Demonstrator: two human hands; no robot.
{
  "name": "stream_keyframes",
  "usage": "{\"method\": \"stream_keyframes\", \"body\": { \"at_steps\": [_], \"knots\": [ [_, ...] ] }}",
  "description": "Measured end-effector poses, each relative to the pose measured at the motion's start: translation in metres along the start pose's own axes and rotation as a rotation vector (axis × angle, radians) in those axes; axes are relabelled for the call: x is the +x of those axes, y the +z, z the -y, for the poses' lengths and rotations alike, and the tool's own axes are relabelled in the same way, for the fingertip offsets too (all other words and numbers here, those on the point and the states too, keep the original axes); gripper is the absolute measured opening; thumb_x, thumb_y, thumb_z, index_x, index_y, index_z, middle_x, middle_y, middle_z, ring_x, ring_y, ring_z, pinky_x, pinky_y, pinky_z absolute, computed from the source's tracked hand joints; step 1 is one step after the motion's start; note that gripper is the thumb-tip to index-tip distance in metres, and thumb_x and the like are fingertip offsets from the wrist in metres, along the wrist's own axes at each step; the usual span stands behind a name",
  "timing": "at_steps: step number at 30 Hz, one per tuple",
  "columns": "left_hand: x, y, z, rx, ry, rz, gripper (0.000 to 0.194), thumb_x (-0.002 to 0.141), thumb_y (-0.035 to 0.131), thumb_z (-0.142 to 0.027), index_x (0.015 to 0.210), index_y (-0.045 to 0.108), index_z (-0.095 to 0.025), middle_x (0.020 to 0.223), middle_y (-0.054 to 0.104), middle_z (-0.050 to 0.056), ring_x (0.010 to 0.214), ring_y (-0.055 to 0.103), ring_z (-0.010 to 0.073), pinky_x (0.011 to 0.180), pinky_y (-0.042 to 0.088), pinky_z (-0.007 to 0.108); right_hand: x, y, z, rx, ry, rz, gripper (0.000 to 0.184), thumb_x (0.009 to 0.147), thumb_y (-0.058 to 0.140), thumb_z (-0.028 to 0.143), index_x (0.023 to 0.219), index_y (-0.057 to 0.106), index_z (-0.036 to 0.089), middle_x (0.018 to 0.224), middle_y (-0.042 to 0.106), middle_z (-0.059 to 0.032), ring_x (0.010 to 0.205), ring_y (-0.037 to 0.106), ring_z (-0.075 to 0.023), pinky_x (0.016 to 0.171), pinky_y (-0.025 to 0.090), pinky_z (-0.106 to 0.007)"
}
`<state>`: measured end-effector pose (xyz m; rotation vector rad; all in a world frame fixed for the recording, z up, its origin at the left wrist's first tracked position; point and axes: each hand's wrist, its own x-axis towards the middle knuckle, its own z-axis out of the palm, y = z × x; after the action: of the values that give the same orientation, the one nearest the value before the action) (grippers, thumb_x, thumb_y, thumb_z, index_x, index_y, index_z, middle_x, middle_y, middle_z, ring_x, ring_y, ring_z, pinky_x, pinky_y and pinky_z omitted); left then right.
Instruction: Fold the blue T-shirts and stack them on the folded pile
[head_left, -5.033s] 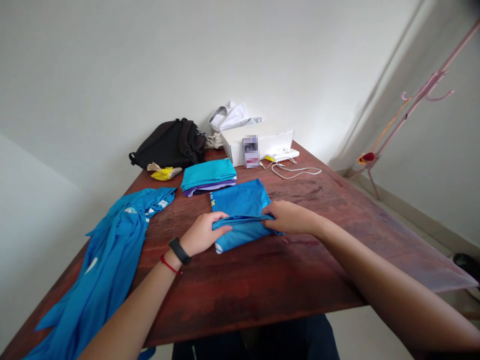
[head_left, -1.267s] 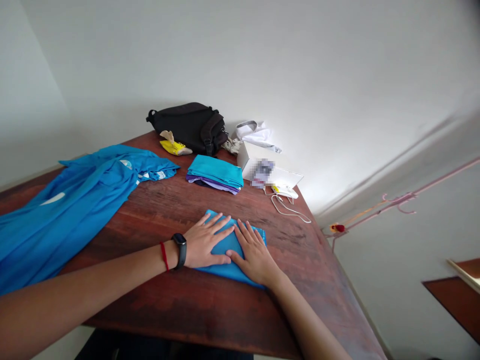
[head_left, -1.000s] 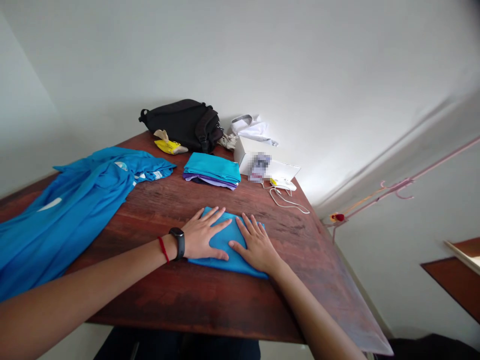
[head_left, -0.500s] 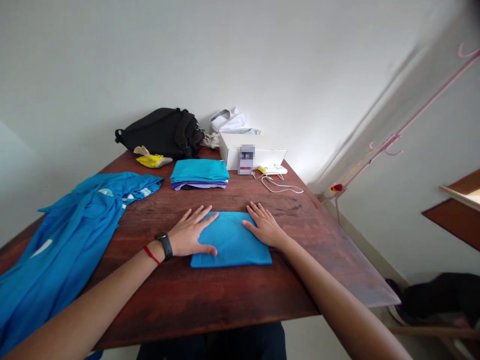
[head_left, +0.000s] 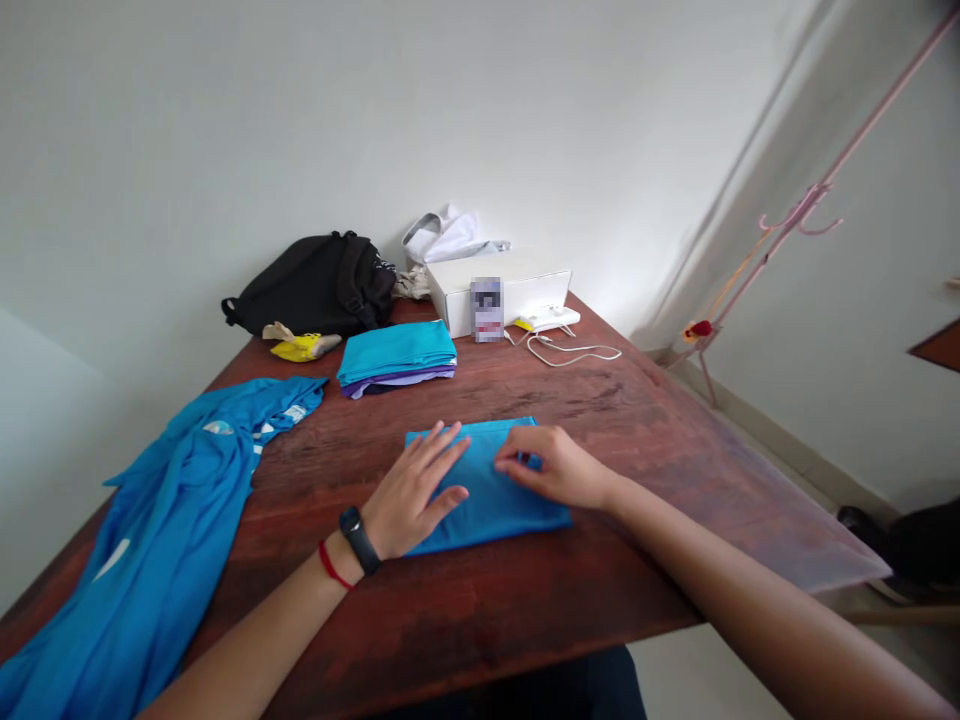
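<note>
A folded blue garment (head_left: 495, 510) lies flat on the wooden table (head_left: 360, 600) in front of me. My left hand (head_left: 416, 490), with a dark band and a red string at the wrist, rests over its left side, fingers spread. Over the right part of the garment is my right hand (head_left: 561, 466), its fingers curled in and drawn towards the thumb. Whether anything is between those fingertips is hidden. Farther back sits a stack of folded clothes (head_left: 397, 350), turquoise on top and purple below.
A loose blue garment (head_left: 187, 500) sprawls along the left side. At the back are a black bag (head_left: 307, 285), a yellow item (head_left: 300, 346), a white box (head_left: 502, 275) with a blurred card against it, and a white cable (head_left: 577, 352). A pink stand (head_left: 802, 210) rises at right.
My right hand has gone from flat and spread to curled fingers. My left hand remains spread on the garment's left side. The view has turned slightly.
</note>
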<state>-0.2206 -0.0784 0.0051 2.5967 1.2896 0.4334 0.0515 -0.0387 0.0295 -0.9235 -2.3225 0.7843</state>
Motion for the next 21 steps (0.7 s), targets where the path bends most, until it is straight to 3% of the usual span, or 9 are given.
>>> {"method": "stream_keyframes", "body": {
  "at_steps": [1,3,6,8,13,21],
  "knots": [
    [0.001,0.003,-0.004,0.002,0.037,0.035,0.066,0.101,0.036,-0.058,0.158,0.027,-0.026,0.165,0.021,0.006,0.153,0.015,0.0297,0.123,0.02,0.052,-0.001,0.004,0.004,-0.002,-0.031,0.104,0.029,0.093,0.059,0.045,0.104,0.075,0.023,0.101,0.072,-0.0064,0.095,0.066,-0.0216,0.09,0.052,-0.035],
    [0.003,0.009,-0.007,0.025,0.078,0.084,0.07,0.099,0.041,-0.06,0.159,0.025,-0.027,0.165,0.022,0.007,0.152,0.016,0.0315,0.123,0.02,0.054,-0.002,0.009,0.007,-0.031,-0.085,0.192,0.043,0.082,0.072,0.051,0.116,0.072,0.024,0.118,0.068,-0.0085,0.111,0.062,-0.0254,0.1,0.048,-0.039],
    [0.005,0.014,-0.004,0.071,0.082,0.103,0.08,0.094,0.045,-0.068,0.159,0.025,-0.025,0.164,0.022,0.01,0.152,0.017,0.0343,0.122,0.02,0.057,-0.004,0.011,0.002,-0.076,-0.093,0.206,0.085,0.066,0.083,0.056,0.142,0.055,0.029,0.151,0.047,-0.0096,0.141,0.039,-0.0338,0.117,0.029,-0.05],
    [0.006,0.014,-0.003,0.094,0.072,0.111,0.089,0.088,0.047,-0.074,0.158,0.029,-0.022,0.164,0.021,0.012,0.151,0.017,0.0363,0.121,0.019,0.059,-0.005,0.011,-0.003,-0.087,-0.064,0.244,0.101,0.063,0.084,0.059,0.151,0.042,0.032,0.161,0.032,-0.0074,0.15,0.022,-0.0369,0.121,0.016,-0.056],
    [0.006,0.013,-0.002,0.126,0.037,0.128,0.105,0.077,0.049,-0.085,0.158,0.028,-0.021,0.165,0.017,0.014,0.15,0.016,0.0402,0.119,0.02,0.063,-0.003,0.005,-0.018,-0.094,-0.006,0.351,0.114,0.061,0.082,0.066,0.156,0.029,0.033,0.166,0.016,-0.0052,0.153,0.008,-0.0374,0.122,0.006,-0.057],
    [0.005,0.012,0.001,0.169,-0.009,0.132,0.11,0.072,0.05,-0.089,0.159,0.023,-0.027,0.167,0.012,0.011,0.151,0.015,0.0417,0.118,0.017,0.064,-0.001,-0.017,-0.041,-0.134,0.036,0.575,0.132,0.053,0.084,0.07,0.159,0.013,0.035,0.168,-0.008,-0.0031,0.151,-0.01,-0.0417,0.121,-0.005,-0.059]
  ]
}}
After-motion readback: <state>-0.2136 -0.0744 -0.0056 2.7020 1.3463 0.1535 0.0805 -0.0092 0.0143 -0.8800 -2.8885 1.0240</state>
